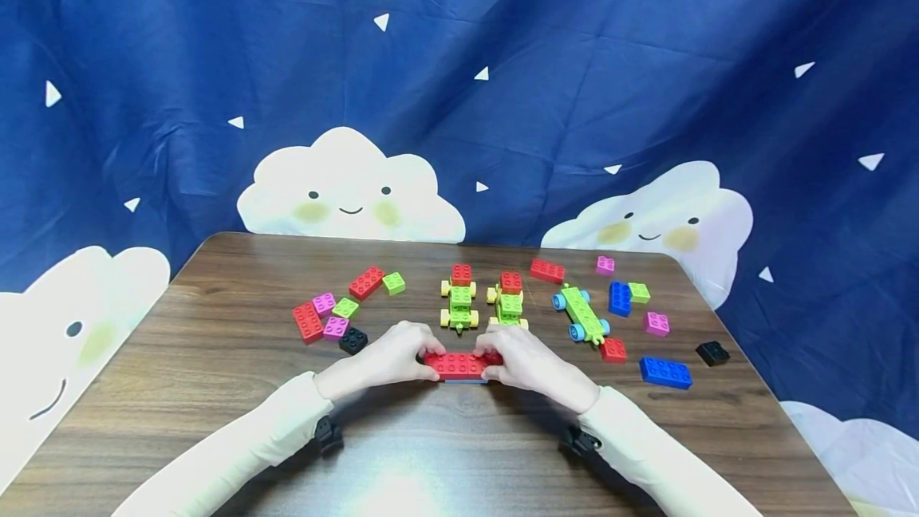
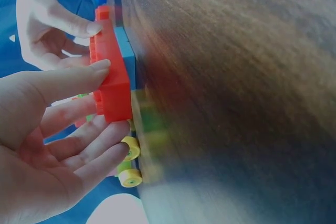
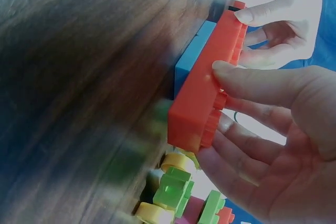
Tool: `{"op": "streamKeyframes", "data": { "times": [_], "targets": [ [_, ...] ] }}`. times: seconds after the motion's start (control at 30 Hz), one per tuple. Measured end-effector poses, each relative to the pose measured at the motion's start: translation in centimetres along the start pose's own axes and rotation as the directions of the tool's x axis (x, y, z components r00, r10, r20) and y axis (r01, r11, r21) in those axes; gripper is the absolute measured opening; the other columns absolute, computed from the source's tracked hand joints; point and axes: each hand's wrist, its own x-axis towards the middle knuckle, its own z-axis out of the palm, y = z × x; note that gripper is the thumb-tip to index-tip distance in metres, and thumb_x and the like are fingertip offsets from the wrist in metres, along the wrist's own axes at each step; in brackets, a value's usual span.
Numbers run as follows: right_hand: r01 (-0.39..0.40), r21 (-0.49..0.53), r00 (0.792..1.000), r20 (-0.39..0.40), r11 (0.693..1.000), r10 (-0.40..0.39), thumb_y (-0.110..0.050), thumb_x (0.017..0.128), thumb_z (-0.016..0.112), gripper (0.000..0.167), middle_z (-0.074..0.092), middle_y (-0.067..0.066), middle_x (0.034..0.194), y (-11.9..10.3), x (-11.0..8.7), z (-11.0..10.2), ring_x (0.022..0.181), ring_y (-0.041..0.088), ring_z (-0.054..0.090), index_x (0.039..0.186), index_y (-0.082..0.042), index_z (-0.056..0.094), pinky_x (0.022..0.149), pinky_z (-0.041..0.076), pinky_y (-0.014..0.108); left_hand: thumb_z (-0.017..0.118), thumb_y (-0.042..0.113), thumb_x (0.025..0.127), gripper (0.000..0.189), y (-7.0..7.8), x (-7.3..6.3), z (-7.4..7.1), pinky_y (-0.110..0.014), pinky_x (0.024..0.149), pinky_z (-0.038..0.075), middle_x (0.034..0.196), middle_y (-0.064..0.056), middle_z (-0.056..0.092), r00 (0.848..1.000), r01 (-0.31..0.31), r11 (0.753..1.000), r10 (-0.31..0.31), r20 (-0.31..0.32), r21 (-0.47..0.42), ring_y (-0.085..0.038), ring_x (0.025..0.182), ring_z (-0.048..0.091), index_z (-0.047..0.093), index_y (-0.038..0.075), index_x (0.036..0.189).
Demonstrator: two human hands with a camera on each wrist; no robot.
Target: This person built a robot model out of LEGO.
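Observation:
A long red toy brick (image 1: 459,365) lies studs up near the middle of the wooden table, on top of a light blue brick (image 2: 125,56) that shows beneath it. My left hand (image 1: 404,354) pinches the red brick's left part, thumb on the near side. The other end is pinched by my right hand (image 1: 527,359), its thumb also on the near side. In the right wrist view the blue brick (image 3: 193,53) is shorter than the red one above it. Fingers hide parts of the red brick's ends and far side.
Just beyond my hands stand two green cars with yellow wheels, the left car (image 1: 460,297) and the right car (image 1: 510,301). A green base with blue wheels (image 1: 583,314) is right of them. Loose bricks include a black brick (image 1: 353,341) at left and a blue brick (image 1: 665,372) at right.

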Motion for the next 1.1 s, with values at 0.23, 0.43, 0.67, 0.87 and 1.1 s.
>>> {"op": "streamKeyframes", "data": {
  "times": [0.23, 0.43, 0.67, 0.87, 1.1],
  "targets": [
    [-0.024, 0.01, 0.999, 0.021, 1.0, 0.024, -0.017, 0.077, 0.084, 0.019, 0.067, 0.0, 0.088, 0.0, 0.08, -0.01, 0.078, 0.013, 0.06, 0.09, -0.012, 0.071, 0.069, 0.05, 0.027, 0.084, 0.022, 0.076, 0.027, 0.24, 0.06, -0.1, -0.016, 0.063, 0.042, 0.088, -0.001, 0.07, 1.0, -0.002, 1.0, 0.002, -0.003, -0.003, -0.012, 0.073, 0.059, 0.078, 0.01, 0.1],
    [-0.027, 0.025, 0.999, 0.019, 0.999, 0.026, -0.018, 0.079, 0.083, 0.018, 0.068, 0.001, 0.089, 0.2, -0.03, 0.02, 0.079, 0.014, 0.061, 0.093, -0.011, 0.073, 0.07, 0.05, 0.026, 0.084, 0.021, 0.076, 0.025, 0.48, 0.03, -0.17, -0.017, 0.063, 0.041, 0.087, -0.001, 0.07, 1.0, 0.009, 1.0, -0.009, 0.0, 0.003, -0.012, 0.074, 0.059, 0.078, 0.011, 0.099],
    [-0.012, 0.011, 1.0, 0.017, 1.0, 0.012, -0.017, 0.083, 0.079, 0.021, 0.071, 0.003, 0.096, 0.22, -0.59, 0.04, 0.086, 0.014, 0.065, 0.102, -0.008, 0.076, 0.076, 0.055, 0.03, 0.083, 0.021, 0.077, 0.025, 0.49, 0.1, -0.07, -0.017, 0.063, 0.041, 0.089, -0.001, 0.071, 1.0, 0.016, 1.0, -0.016, 0.001, 0.014, -0.011, 0.075, 0.058, 0.079, 0.01, 0.099],
    [0.016, -0.015, 1.0, 0.012, 1.0, -0.016, -0.017, 0.087, 0.075, 0.022, 0.071, 0.004, 0.101, 0.14, -0.88, 0.01, 0.091, 0.015, 0.067, 0.106, -0.007, 0.075, 0.079, 0.058, 0.032, 0.083, 0.023, 0.077, 0.026, 0.45, 0.19, 0.03, -0.019, 0.065, 0.042, 0.091, -0.002, 0.072, 0.999, 0.033, 0.999, -0.033, 0.0, 0.028, -0.009, 0.076, 0.056, 0.078, 0.01, 0.098],
    [0.004, 0.01, 1.0, -0.021, 1.0, -0.004, -0.018, 0.087, 0.075, 0.019, 0.071, 0.002, 0.099, 0.09, -0.8, 0.26, 0.088, 0.015, 0.066, 0.105, -0.009, 0.075, 0.077, 0.056, 0.031, 0.083, 0.023, 0.077, 0.024, 0.56, 0.2, -0.07, -0.019, 0.065, 0.042, 0.088, 0.0, 0.071, 1.0, 0.021, 0.999, -0.021, -0.001, 0.037, -0.008, 0.075, 0.055, 0.078, 0.011, 0.098]
  ]
}}
